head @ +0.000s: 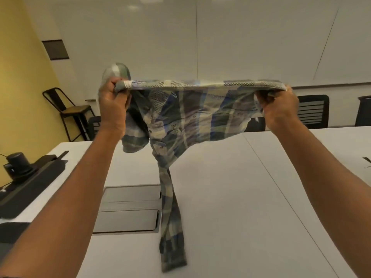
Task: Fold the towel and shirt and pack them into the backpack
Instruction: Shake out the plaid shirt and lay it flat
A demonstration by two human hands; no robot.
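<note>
Two bare forearms in frame, entering from lower left and lower right. No sleeves visible up to the frame edges, no watch, bands or rings that I can make out. Left hand [113, 101] and right hand [278, 105] are ungloved. Rest of the body is out of view.
</note>
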